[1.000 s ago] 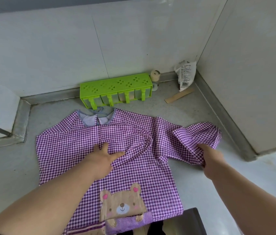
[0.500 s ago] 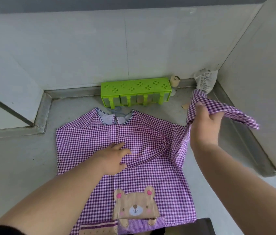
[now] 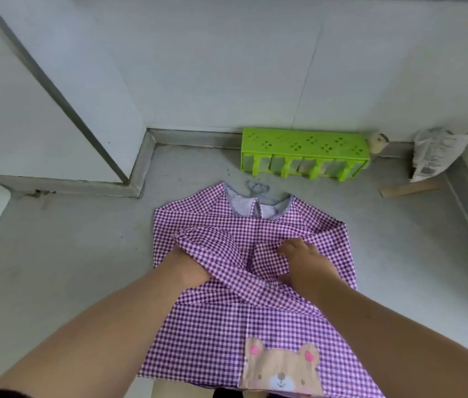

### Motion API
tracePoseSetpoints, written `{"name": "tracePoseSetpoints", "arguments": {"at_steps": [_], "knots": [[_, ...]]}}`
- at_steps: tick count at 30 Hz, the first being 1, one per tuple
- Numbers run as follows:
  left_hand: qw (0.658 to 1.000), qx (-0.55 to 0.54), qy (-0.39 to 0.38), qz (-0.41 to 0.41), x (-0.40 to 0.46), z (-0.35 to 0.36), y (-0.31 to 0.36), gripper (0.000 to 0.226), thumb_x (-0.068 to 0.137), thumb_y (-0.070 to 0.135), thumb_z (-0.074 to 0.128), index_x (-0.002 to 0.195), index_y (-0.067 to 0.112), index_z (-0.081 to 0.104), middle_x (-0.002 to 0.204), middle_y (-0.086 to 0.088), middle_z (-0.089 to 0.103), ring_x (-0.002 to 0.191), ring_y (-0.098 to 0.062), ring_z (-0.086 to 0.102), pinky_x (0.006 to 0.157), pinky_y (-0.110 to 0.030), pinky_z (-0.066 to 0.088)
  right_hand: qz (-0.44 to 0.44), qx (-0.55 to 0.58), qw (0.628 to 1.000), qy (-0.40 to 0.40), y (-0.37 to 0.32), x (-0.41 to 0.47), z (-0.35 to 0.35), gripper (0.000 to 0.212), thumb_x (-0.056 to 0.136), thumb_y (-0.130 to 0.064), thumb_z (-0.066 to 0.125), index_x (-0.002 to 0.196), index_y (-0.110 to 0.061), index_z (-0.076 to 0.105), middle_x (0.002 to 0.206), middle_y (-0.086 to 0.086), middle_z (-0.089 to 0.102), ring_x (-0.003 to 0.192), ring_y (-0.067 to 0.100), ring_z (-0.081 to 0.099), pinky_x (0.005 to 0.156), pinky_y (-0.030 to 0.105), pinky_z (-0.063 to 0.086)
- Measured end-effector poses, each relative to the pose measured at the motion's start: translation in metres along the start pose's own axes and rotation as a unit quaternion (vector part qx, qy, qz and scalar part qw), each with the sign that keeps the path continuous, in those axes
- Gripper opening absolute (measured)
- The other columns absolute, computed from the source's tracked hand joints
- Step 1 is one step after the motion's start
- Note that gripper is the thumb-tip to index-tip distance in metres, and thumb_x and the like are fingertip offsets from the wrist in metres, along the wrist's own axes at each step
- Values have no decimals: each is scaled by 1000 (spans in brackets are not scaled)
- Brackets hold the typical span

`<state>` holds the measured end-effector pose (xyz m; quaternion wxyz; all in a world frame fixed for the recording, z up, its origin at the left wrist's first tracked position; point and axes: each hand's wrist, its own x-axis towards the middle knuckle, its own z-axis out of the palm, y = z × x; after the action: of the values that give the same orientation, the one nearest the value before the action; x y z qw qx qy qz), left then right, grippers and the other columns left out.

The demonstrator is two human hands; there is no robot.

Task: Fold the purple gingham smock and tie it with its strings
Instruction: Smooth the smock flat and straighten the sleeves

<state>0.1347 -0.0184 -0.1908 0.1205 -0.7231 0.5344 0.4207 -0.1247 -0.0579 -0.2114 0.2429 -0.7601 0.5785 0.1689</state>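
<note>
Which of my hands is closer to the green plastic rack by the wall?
Right. The right hand lies on the smock almost straight below the green rack; the left hand sits farther off to the left.

Green rack, crumpled bag, perhaps a wooden strip.
</note>
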Motion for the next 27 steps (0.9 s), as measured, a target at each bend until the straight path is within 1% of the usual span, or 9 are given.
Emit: {"name": "tracePoseSetpoints", "arguments": {"at_steps": [3,5,8,10,13,16,22,25,27], "knots": [[961,-257,58,-82,1,-7,-22,61,114,38,34,167,16,13,174,-10,16,157,-29,26,126,-38,21,12,-12,1000,-14,-15,-3,10,111,80,-62,77,163,-26,14,172,-8,3,159,25,9,119,55,37],[884,-440,86,-130,5,-11,-33,54,114,35,35,162,10,32,162,-19,42,142,-34,49,123,-45,33,15,-26,999,-26,-18,-1,15,121,80,-66,75,165,-25,-1,173,-6,-11,160,25,-4,122,56,31],[739,-663,59,-102,14,-13,-50,72,105,68,31,151,17,50,140,-16,64,124,-39,63,111,-61,46,18,-40,998,-43,-24,1,15,131,76,-78,69,164,-23,-10,172,-1,-19,160,29,-10,124,56,27],[706,-701,46,-93,12,-14,-57,77,97,77,39,151,22,47,142,-11,61,128,-40,60,103,-60,52,21,-46,998,-45,-27,1,12,134,73,-80,68,164,-23,-12,172,0,-20,159,30,-10,122,56,31],[774,-623,21,-115,12,-13,-56,61,94,45,73,143,14,53,127,-12,69,112,-35,70,79,-45,63,23,-55,997,-53,-29,3,11,137,72,-81,69,163,-23,-15,171,0,-23,159,30,-12,119,58,35],[824,-555,51,-103,17,-13,-59,54,94,21,75,144,16,56,119,-7,71,105,-31,71,76,-40,62,26,-59,996,-60,-29,4,10,141,69,-85,68,163,-24,-17,170,-2,-26,159,29,-13,118,59,37],[873,-421,229,-86,19,-30,-87,52,99,32,68,147,16,58,142,-13,65,122,-37,65,107,-51,52,18,-61,996,-64,-18,10,5,144,64,-90,66,161,-28,-21,169,-5,-29,159,26,-14,117,61,37],[929,-302,158,-146,17,-29,-102,51,100,34,67,145,11,59,142,-16,63,121,-35,64,107,-44,49,13,-71,995,-63,-12,12,9,150,60,-91,67,160,-26,-25,167,-1,-33,158,28,-18,121,64,26],[954,-231,92,-165,15,-23,-110,39,99,37,65,131,14,66,124,-12,69,99,-25,66,99,-41,53,10,-83,995,-57,-10,13,12,153,59,-91,68,159,-25,-27,166,1,-35,157,29,-20,123,64,17]]}}
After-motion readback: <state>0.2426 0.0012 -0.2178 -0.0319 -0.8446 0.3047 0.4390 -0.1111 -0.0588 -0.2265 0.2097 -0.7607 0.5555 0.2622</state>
